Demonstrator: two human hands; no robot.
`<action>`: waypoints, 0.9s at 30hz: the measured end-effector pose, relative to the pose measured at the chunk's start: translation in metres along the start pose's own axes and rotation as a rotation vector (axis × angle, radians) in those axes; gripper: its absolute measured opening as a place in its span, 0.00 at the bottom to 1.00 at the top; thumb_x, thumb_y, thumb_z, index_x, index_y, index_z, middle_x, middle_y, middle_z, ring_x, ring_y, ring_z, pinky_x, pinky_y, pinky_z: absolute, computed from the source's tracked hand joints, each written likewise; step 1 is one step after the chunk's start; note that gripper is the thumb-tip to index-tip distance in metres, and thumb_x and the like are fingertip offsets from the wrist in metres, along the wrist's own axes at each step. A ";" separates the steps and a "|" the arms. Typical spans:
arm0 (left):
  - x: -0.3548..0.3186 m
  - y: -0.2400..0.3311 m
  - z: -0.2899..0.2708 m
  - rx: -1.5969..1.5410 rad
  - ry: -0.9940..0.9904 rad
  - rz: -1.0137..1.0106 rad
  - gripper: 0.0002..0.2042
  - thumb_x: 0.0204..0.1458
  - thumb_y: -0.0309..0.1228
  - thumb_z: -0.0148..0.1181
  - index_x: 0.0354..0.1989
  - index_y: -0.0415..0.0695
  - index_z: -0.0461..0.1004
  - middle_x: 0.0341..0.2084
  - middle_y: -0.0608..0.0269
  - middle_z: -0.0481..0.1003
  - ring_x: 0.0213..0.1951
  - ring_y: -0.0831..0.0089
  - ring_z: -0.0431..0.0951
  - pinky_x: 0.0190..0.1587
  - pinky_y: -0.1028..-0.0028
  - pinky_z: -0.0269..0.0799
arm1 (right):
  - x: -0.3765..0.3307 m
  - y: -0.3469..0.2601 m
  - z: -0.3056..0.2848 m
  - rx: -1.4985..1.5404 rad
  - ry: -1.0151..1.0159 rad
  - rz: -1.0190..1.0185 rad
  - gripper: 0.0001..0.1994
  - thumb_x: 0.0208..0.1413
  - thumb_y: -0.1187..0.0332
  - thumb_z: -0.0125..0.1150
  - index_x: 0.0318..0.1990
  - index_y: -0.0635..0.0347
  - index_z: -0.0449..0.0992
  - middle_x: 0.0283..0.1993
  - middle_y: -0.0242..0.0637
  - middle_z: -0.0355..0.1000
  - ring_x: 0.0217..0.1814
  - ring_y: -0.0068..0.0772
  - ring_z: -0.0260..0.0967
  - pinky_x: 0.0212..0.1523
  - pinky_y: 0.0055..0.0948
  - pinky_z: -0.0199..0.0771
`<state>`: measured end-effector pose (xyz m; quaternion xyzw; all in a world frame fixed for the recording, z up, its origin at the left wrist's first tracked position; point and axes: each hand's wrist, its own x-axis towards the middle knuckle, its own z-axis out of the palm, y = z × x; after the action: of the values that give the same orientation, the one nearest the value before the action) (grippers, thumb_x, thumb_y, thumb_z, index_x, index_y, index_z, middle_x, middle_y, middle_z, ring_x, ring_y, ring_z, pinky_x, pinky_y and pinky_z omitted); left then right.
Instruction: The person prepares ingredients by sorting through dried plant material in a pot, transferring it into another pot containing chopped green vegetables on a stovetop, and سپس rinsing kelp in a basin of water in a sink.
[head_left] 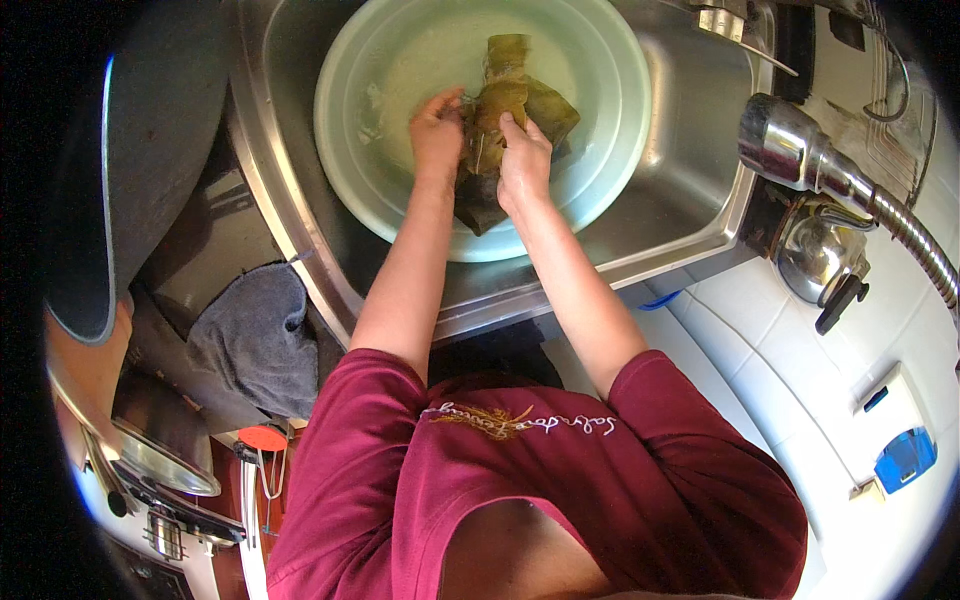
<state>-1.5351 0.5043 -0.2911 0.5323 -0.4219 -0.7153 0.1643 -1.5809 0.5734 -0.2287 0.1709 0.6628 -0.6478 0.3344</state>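
A pale green basin (pixel 600 130) holding water sits inside a steel sink (pixel 690 190). A bundle of large brownish-green leaves (pixel 515 105) lies in the basin, partly draped over its near rim. My left hand (pixel 437 130) grips the left side of the leaves, fingers curled. On the right side, my right hand (pixel 523 160) presses and holds the leaves, thumb on top. Both forearms reach in from the lower edge, out of dark red sleeves.
A steel faucet with a ribbed hose (pixel 840 180) juts in at the right over white tiles. A kettle-like steel lid (pixel 820 255) stands beside it. A grey towel (pixel 255 335) hangs at the left of the sink. Pots and a round lid (pixel 165 460) are at lower left.
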 end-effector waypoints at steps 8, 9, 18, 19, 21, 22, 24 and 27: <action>0.009 0.006 -0.006 -0.562 -0.059 -0.446 0.20 0.55 0.42 0.37 0.46 0.41 0.68 0.40 0.57 0.72 0.40 0.65 0.71 0.45 0.66 0.68 | -0.019 -0.023 0.011 -0.724 -0.563 -0.640 0.19 0.62 0.60 0.38 0.47 0.64 0.72 0.51 0.45 0.68 0.57 0.41 0.62 0.58 0.33 0.56; 0.002 0.008 -0.006 -0.501 -0.087 -0.453 0.20 0.56 0.44 0.36 0.42 0.42 0.69 0.39 0.57 0.72 0.41 0.65 0.71 0.44 0.64 0.69 | -0.010 -0.026 0.008 -0.748 -0.581 -0.744 0.21 0.62 0.58 0.35 0.46 0.63 0.72 0.51 0.46 0.68 0.58 0.44 0.60 0.59 0.36 0.56; -0.039 -0.005 0.020 -0.871 -0.229 -0.384 0.24 0.58 0.47 0.39 0.60 0.47 0.56 0.56 0.61 0.61 0.56 0.67 0.62 0.58 0.68 0.57 | 0.056 0.035 0.005 -1.265 -0.525 -0.549 0.28 0.59 0.47 0.34 0.62 0.52 0.56 0.68 0.40 0.45 0.71 0.39 0.38 0.65 0.43 0.34; -0.046 -0.010 0.017 -1.052 -0.187 -0.258 0.23 0.58 0.46 0.40 0.59 0.47 0.58 0.55 0.62 0.63 0.54 0.67 0.63 0.57 0.68 0.59 | 0.046 0.025 0.005 -1.273 -0.509 -0.594 0.27 0.59 0.49 0.34 0.62 0.52 0.56 0.68 0.40 0.45 0.71 0.39 0.38 0.65 0.43 0.33; -0.047 -0.003 0.013 -1.093 -0.171 -0.232 0.22 0.58 0.45 0.40 0.57 0.48 0.60 0.53 0.62 0.64 0.53 0.67 0.65 0.55 0.68 0.61 | 0.035 0.009 0.006 -1.267 -0.478 -0.692 0.25 0.59 0.52 0.34 0.61 0.51 0.58 0.67 0.42 0.47 0.71 0.40 0.38 0.65 0.45 0.33; -0.043 0.005 0.011 -0.959 -0.198 -0.337 0.21 0.59 0.45 0.40 0.57 0.47 0.60 0.53 0.63 0.65 0.52 0.67 0.66 0.55 0.68 0.62 | 0.032 0.003 0.006 -1.261 -0.462 -0.742 0.24 0.60 0.53 0.33 0.61 0.51 0.58 0.67 0.42 0.47 0.70 0.41 0.38 0.65 0.45 0.33; -0.042 0.034 0.015 -0.802 -0.200 -0.541 0.20 0.59 0.43 0.39 0.57 0.47 0.60 0.52 0.62 0.65 0.51 0.66 0.67 0.55 0.68 0.62 | 0.046 -0.008 0.004 -1.273 -0.325 -0.786 0.23 0.60 0.55 0.33 0.59 0.51 0.60 0.66 0.44 0.49 0.70 0.43 0.39 0.65 0.47 0.33; -0.027 0.010 0.012 -0.772 -0.211 -0.500 0.22 0.59 0.44 0.34 0.59 0.48 0.57 0.56 0.61 0.61 0.55 0.65 0.62 0.57 0.65 0.58 | 0.029 0.005 0.006 -1.197 -0.433 -0.634 0.27 0.59 0.53 0.32 0.64 0.52 0.52 0.69 0.44 0.41 0.71 0.42 0.35 0.66 0.44 0.31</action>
<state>-1.5382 0.5225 -0.2657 0.4420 0.0018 -0.8877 0.1292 -1.5966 0.5625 -0.2514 -0.3758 0.8413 -0.2579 0.2905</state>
